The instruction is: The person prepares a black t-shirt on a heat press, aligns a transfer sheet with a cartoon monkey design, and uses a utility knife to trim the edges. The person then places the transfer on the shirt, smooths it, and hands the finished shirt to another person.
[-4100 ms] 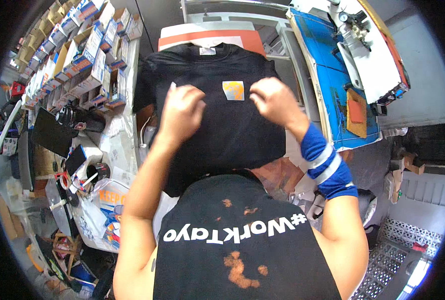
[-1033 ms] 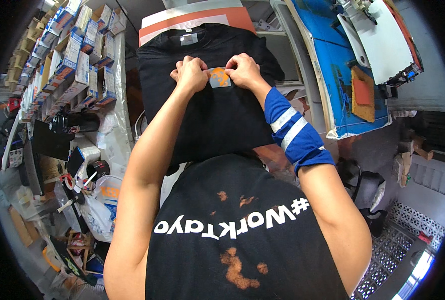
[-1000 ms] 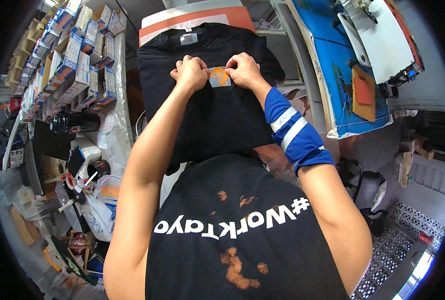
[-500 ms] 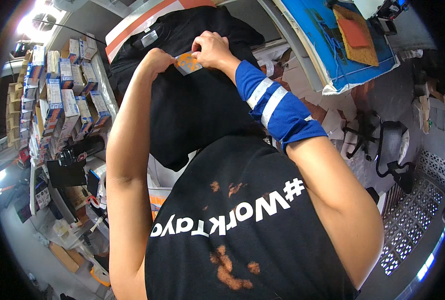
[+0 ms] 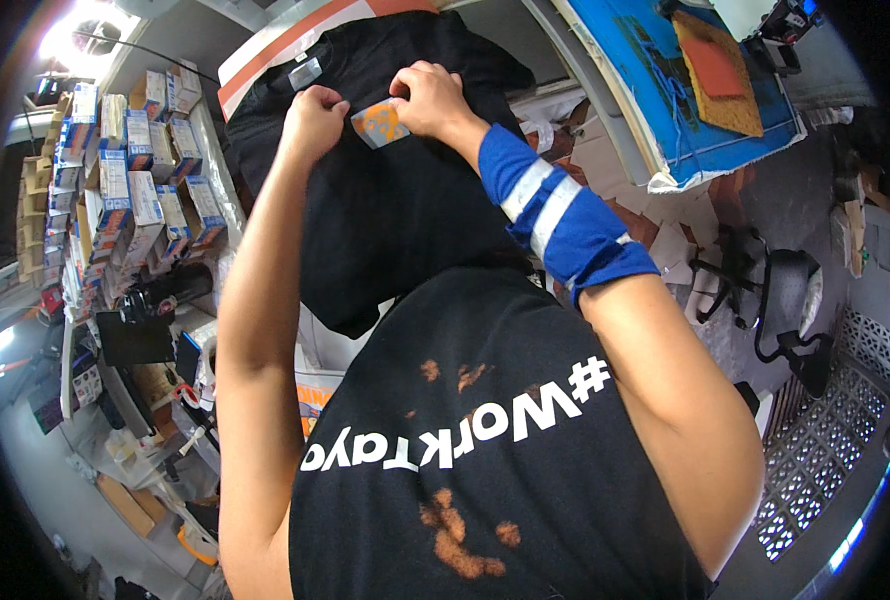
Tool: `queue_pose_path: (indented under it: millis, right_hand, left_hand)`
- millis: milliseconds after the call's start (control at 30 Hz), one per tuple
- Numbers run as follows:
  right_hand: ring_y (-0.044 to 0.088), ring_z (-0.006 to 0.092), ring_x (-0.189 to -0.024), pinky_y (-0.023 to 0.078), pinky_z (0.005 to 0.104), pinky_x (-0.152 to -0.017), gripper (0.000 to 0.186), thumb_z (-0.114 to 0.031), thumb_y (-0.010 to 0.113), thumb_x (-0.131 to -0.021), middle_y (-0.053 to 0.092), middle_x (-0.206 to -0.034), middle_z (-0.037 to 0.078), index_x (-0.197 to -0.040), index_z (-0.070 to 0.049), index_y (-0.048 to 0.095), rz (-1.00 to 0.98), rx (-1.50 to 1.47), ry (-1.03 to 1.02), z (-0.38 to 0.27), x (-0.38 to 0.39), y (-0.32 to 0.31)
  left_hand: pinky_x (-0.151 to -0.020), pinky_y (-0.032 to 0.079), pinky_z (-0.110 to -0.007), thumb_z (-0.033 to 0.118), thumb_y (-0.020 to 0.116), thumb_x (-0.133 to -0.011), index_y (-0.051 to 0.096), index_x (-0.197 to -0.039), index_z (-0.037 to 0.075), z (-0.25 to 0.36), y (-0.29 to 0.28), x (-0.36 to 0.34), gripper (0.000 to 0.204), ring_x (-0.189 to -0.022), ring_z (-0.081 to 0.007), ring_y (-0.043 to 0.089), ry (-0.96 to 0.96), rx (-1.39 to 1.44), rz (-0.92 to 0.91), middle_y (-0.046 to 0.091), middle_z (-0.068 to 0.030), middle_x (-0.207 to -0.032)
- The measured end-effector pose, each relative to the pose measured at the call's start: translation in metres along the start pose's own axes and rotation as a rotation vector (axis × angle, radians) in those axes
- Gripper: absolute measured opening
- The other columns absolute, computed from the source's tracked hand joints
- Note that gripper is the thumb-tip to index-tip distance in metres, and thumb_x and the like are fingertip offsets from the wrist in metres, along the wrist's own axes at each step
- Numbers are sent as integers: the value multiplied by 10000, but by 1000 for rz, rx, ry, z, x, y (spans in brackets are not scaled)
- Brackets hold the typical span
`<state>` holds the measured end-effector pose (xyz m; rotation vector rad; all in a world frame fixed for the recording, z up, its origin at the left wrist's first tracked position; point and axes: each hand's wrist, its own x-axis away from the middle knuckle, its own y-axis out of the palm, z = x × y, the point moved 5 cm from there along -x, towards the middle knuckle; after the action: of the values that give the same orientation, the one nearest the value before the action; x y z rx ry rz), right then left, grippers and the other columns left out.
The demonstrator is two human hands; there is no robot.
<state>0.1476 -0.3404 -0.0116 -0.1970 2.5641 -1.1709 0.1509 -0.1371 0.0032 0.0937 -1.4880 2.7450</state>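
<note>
A black T-shirt (image 5: 385, 200) lies spread out in front of me, its collar and pale neck label at the far end. On its upper part sits a small clear-grey transfer film (image 5: 379, 126) with an orange print, slightly tilted. My right hand (image 5: 433, 98) pinches the film's right edge between thumb and fingers; the fingertips are partly hidden. Left of the film, apart from it, my left hand (image 5: 315, 122) hovers over or rests on the shirt with fingers curled together. Whether anything is between those fingers cannot be seen.
An orange-and-white board edge (image 5: 265, 55) shows beyond the shirt. Stacked blue-and-white boxes (image 5: 130, 180) fill shelves on the left. At the upper right is a blue-topped table (image 5: 665, 110) bearing an orange-brown pad (image 5: 717, 75). A black office chair (image 5: 785, 300) stands farther right.
My left hand has let go of the film's left corner and moved slightly away from it. More of the film shows. My right hand stays at its right edge.
</note>
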Motion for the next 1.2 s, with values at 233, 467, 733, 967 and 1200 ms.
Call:
queue_pose_path:
  millis: [233,467,733,967,1200]
  right_hand:
    - [403,362,-1418,281,598,-1161,543,-385,638,-935,485,-1494,156,-1407,-126,567,55,371,-285,-12,32,-19]
    - [277,396,-1503,202,608,-1198,709,-472,555,-970,310,-1625,190,-1515,-42,408,-251,378,-528,-30,68,-7]
    - [380,312,-1470,185,584,-1220,642,-472,590,-966,456,-1550,144,-1455,-62,520,-354,386,-489,-19,53,-6]
    - [656,404,-1082,498,503,-958,371,-325,708,-887,703,-1082,202,-1117,-34,691,-42,328,318,62,-46,-67]
    - [653,356,-741,502,464,-710,213,-213,731,-838,682,-767,151,-711,-47,690,115,217,-453,-111,-10,-112]
  left_hand:
    - [-1158,106,-726,378,720,-886,474,-1469,134,10,21,41,678,-1511,-371,242,-21,-257,213,376,-152,-1581]
    - [-1199,96,-657,338,583,-983,355,-1548,67,28,36,89,667,-1505,-372,279,489,-433,122,336,-137,-1618]
    - [-1185,56,-699,459,486,-1012,444,-1505,69,16,34,93,630,-1520,-337,260,383,-427,40,346,-113,-1619]
    - [-1015,476,-451,104,660,-892,706,-1081,2,-12,-16,95,219,-1151,-373,629,196,293,419,689,-178,-1197]
    - [-825,508,-267,364,691,-965,616,-1286,-25,29,-43,98,509,-865,-156,645,-288,1340,97,679,-71,-1081]
